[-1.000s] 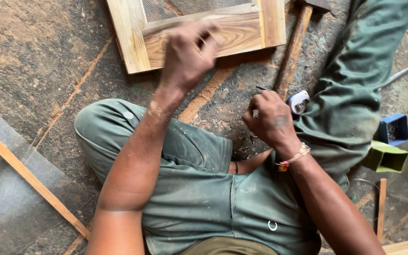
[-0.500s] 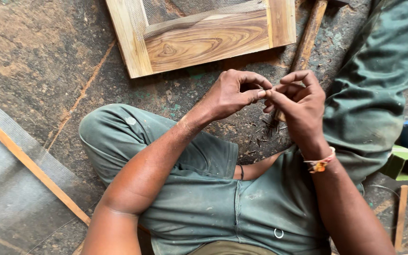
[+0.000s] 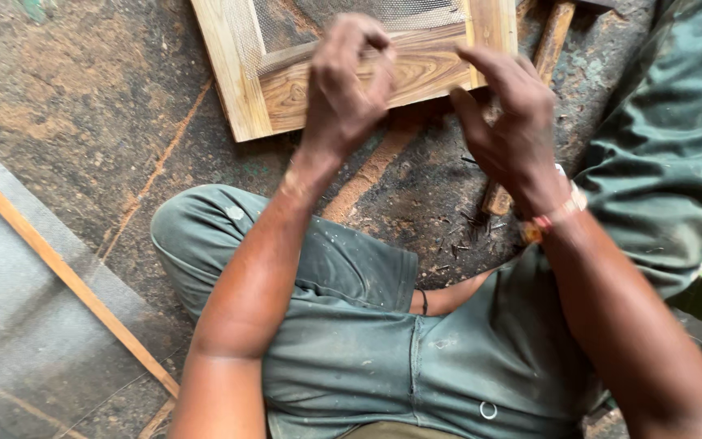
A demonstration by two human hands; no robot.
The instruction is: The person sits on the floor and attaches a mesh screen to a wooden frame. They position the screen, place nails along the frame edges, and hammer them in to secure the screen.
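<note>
The wooden frame (image 3: 351, 77) lies flat on the floor (image 3: 83, 122) at the top of the view, its lower rail of grained board facing you and a fine wire mesh (image 3: 351, 12) filling the opening above that rail. Your left hand (image 3: 349, 81) hovers over the lower rail, fingers curled in and the tips pinched together against the thumb; whether anything small sits in that pinch cannot be told from the blur. Your right hand (image 3: 507, 114) is just beside it, over the frame's lower right corner, partly open with the fingers bent and spread and nothing visibly held. A beaded band (image 3: 558, 215) circles that wrist. Between the two hands the rail shows bare.

Just below the frame, a streak of sawdust (image 3: 371, 171) runs across the floor, and a scatter of small dark nails (image 3: 465, 236) lies near your right wrist. A wooden handle (image 3: 550, 36) slants past the frame's right edge. Your legs in green trousers (image 3: 351, 325) are folded beneath your arms. At far left, a sheet of mesh (image 3: 18, 325) with a thin wooden strip (image 3: 67, 272) laid over it lies well apart from the frame.
</note>
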